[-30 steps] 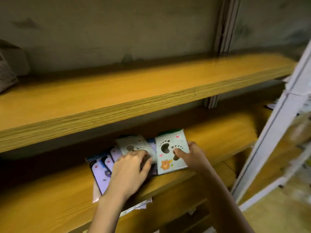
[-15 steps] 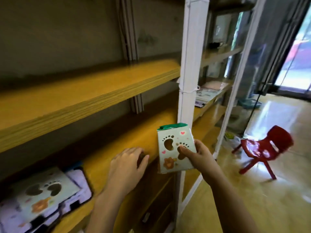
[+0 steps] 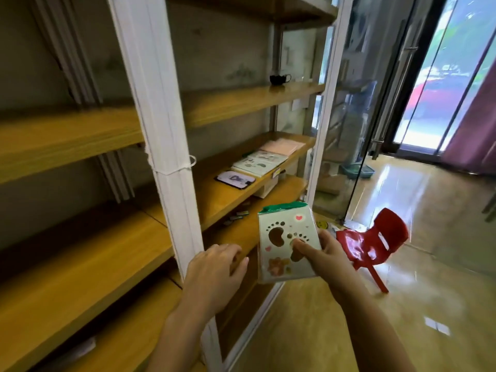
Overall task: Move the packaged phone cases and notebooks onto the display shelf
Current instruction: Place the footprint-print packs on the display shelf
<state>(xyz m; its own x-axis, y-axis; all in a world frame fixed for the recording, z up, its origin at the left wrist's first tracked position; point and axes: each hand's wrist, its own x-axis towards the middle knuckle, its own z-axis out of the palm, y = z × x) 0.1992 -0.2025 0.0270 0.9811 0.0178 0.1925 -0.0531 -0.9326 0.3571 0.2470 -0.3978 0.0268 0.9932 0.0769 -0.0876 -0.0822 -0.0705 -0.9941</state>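
- Footprint package [image 3: 284, 237], white with a green top strip, brown foot-shaped cut-outs and small hearts, is in the air in front of the shelving. It is a little below the middle of your view, at about 5 o'clock, and stands nearly upright with its top tipped slightly toward 11 o'clock.
- Your right hand [image 3: 326, 255] has it. The grip is closed on the package's lower right part, with the thumb pressed on the front over a cut-out and the fingers behind.
- Your left hand [image 3: 214, 267] is at 9 o'clock of the package, just beside it and apart from it. Its grip is slack, with the fingers loosely curled around nothing.
- That hand is in front of the lower part of the white upright post [image 3: 161, 130]. You cannot tell whether it touches the shelf edge.
- Your display shelf [image 3: 210, 190] lies at 12 o'clock of the package, in the bay right of the post.
- On it lies a dark-edged phone case [image 3: 234, 179]. A stack of pale notebooks [image 3: 259, 162] is at the case's 1 o'clock, and a pink pack [image 3: 281, 146] lies farther along the same line.
- One board up, at 12 o'clock, stands a black cup [image 3: 279, 79].
- The board under the display shelf holds a few small bits [image 3: 236, 218], too small to tell.
- At 3 o'clock of the package a red plastic chair [image 3: 373, 245] stands on the glossy floor [image 3: 402, 318].
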